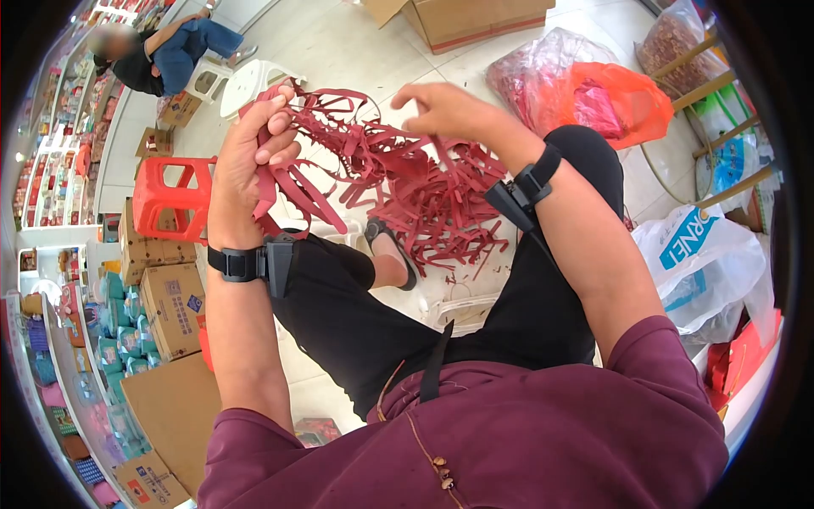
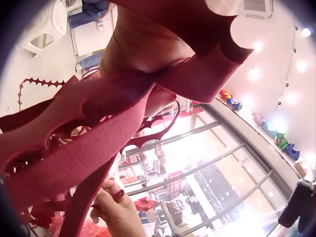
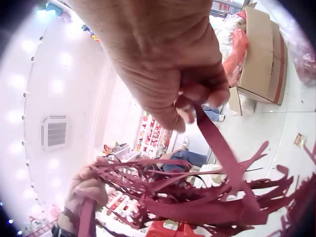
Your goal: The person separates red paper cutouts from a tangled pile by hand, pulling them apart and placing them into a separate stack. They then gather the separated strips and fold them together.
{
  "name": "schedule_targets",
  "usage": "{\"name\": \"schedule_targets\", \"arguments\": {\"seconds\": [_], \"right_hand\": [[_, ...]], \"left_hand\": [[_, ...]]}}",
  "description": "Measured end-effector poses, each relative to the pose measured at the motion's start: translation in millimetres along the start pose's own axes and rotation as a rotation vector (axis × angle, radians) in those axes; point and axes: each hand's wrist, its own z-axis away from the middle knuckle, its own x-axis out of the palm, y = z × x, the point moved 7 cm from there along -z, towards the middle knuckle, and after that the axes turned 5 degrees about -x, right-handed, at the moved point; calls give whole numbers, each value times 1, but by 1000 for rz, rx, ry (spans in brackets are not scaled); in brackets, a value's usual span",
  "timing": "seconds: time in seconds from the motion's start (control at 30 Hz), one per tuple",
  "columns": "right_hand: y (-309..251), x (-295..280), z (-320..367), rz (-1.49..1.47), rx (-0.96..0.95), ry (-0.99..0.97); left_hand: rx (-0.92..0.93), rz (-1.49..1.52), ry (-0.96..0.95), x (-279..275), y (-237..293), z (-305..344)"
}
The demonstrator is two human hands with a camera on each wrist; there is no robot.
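My left hand point(image 1: 259, 144) grips a bunch of dark red fabric strips point(image 1: 292, 182), with loose ends hanging below the fist. In the left wrist view, a wide strip with a scalloped edge point(image 2: 98, 143) passes across that hand. A tangled heap of the same strips point(image 1: 432, 191) trails from the left hand down between my legs to the floor. To the right, above the heap, is my right hand point(image 1: 449, 110), slightly blurred. The right wrist view shows its curled fingers pinching one flat strip point(image 3: 217, 138) that runs down into the tangle.
A red plastic stool point(image 1: 174, 199) and cardboard boxes point(image 1: 172, 310) stand at the left. Plastic bags point(image 1: 699, 263) and an orange bag point(image 1: 640, 110) lie at the right. A seated person point(image 1: 161, 64) is at the upper left, by shelves of goods.
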Motion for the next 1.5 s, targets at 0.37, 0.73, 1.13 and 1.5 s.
{"name": "schedule_targets", "arguments": {"seconds": [0.37,0.73,1.13,1.5], "right_hand": [[22,52,-12,264,-82,-71],[70,43,0,435,283,-75],[85,40,5,451,323,-248],[-35,51,-3,-511,-122,-33]], "left_hand": [[30,-20,27,2,13,11],[143,50,-38,0,47,28],[235,83,-30,-12,74,32],[60,31,-79,4,39,23]]}}
